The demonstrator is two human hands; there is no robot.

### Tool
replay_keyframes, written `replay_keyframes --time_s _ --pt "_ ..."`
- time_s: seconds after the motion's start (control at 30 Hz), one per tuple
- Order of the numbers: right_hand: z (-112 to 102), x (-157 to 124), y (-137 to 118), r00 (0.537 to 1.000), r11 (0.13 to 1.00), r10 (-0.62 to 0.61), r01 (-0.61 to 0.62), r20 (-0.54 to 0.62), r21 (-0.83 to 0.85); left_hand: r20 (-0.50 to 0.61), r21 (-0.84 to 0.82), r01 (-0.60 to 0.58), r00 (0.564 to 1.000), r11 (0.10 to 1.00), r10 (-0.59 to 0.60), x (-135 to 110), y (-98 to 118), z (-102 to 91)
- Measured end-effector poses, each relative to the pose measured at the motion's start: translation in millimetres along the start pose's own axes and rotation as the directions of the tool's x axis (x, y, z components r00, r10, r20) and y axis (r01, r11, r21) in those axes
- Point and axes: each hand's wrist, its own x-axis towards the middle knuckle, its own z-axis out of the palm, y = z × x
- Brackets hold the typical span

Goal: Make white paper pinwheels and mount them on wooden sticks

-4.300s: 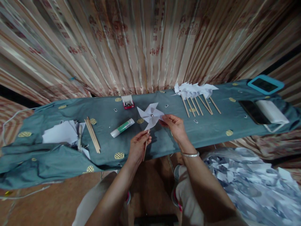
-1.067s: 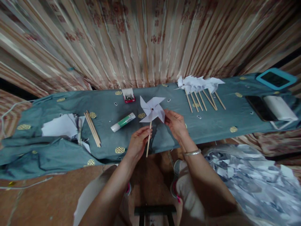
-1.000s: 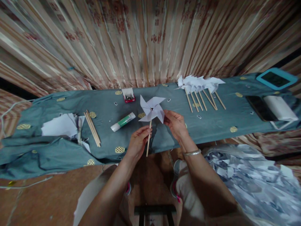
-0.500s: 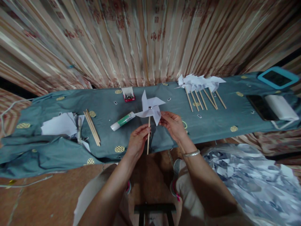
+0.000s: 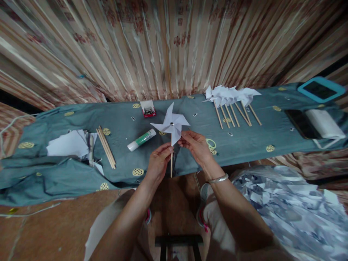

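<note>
left hand pinches the thin wooden stick at mid-length; its long axis runs straight away from the body, over the near edge of the teal cloth-covered table. the white folded-paper pinwheel sits pinned at the stick's far end, beyond that grip. right hand, nearer the wheel, pinches its lowest vane.

Pleated, striped curtain with reddish motifs behind a long desk draped in teal cloth with yellow dots; reddish-brown floor below; dim, warm lighting.
</note>
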Motion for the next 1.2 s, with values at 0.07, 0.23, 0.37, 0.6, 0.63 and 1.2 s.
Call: replay_keyframes --time_s 0.07,0.23,0.37,0.6,0.63,1.2 --pt "1 -1 0 1.0 1.0 0.002 -0.002 0.006 -0.015 0.0 -0.004 0.004 1.0 1.0 -0.004 0 0 0.0" --pt "2 -1 1 1.0 0.999 0.017 -0.016 0.023 -0.041 -0.004 -0.013 -0.003 1.0 1.0 0.003 0 1 1.1" --pt "4 -3 2 0.999 0.997 0.003 0.0 0.037 -0.079 0.016 -0.002 -0.012 1.0 1.0 0.012 0 1 2.0" --pt "4 -4 3 0.995 0.96 -0.084 0.097 0.061 -0.264 0.027 0.029 -0.021 0.999 0.999 0.02 -1 4 1.3" --pt "4 -4 2 0.993 0.949 -0.097 0.112 0.064 -0.295 0.02 0.031 -0.02 1.0 0.999 0.019 -1 4 0.9" --pt "-32 11 -25 0.904 0.88 -0.393 0.319 -0.166 -0.351 -0.007 0.06 0.077 0.997 0.995 -0.077 -4 1 2.4"
